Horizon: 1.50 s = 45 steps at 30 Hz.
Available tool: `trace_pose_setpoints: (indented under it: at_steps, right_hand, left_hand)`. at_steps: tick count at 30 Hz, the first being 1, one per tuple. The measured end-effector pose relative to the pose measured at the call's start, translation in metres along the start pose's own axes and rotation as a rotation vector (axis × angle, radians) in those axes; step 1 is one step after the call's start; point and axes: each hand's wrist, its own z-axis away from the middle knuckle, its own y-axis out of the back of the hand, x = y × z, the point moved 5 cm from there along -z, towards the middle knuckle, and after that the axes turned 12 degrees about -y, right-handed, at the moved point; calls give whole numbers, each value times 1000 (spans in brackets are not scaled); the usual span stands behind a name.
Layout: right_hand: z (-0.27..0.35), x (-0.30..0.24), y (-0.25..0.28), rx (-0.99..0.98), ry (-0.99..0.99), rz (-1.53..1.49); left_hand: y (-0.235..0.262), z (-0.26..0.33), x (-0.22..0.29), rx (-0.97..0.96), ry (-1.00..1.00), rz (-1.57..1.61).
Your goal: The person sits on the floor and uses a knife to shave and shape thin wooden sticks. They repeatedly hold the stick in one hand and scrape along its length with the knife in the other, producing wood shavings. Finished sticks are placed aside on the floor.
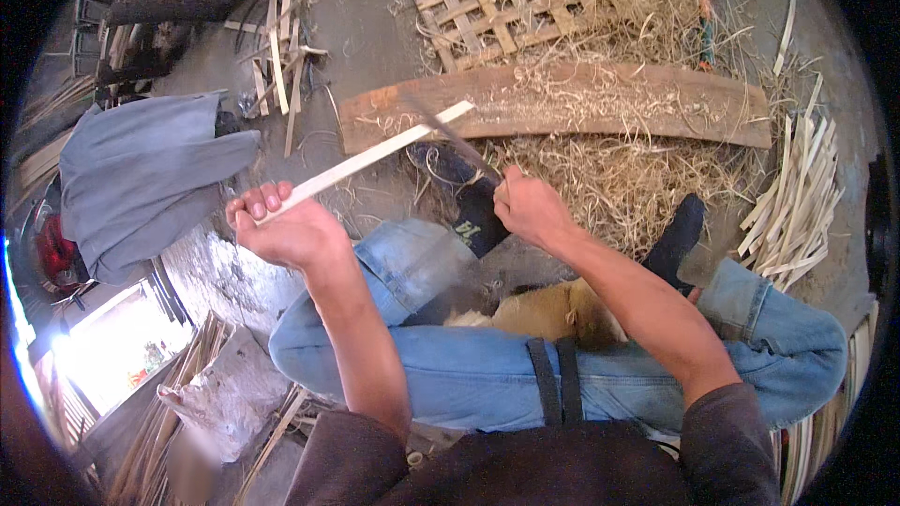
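A pale, flat strip of split bamboo or wood [370,161] slants up and to the right from my left hand [291,225]. The fingers of that hand are curled round its lower end. My right hand [534,209] is closed on the handle end of a knife [459,141] with a long, dark blade. Motion smears the blade, which crosses the strip close to its far end; whether the two touch, I cannot tell. Beyond the hands lies a long, reddish-brown wooden plank [412,117], littered with thin curled shavings [600,169].
A loosely woven lattice [506,5] lies at the back among shavings. Several pale strips are heaped at the right [797,197], and more strips [277,47] lie at the back left. Grey cloth [150,173] hangs at the left, above a whitish sack [230,389]. My legs are crossed below my hands.
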Motion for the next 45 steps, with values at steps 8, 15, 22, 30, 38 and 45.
trace_pose_setpoints:
  at_steps: [8,15,22,30,38,45]
  right_hand:
    - [9,22,4,5,-102,9]
    - [21,18,25,34,-172,-36]
    - [26,-20,15,-44,-217,-71]
    - [42,-43,-4,-62,-218,-238]
    - [21,10,2,-36,-196,-109]
    - [20,20,8,-10,-177,-37]
  left_hand:
    - [-14,0,-10,-102,83,127]
    - [-23,15,-27,-247,65,185]
    - [-20,20,-40,-203,95,133]
    - [-13,26,-34,-125,234,90]
    - [-16,33,-31,-154,235,107]
    - [-8,29,-34,-108,250,102]
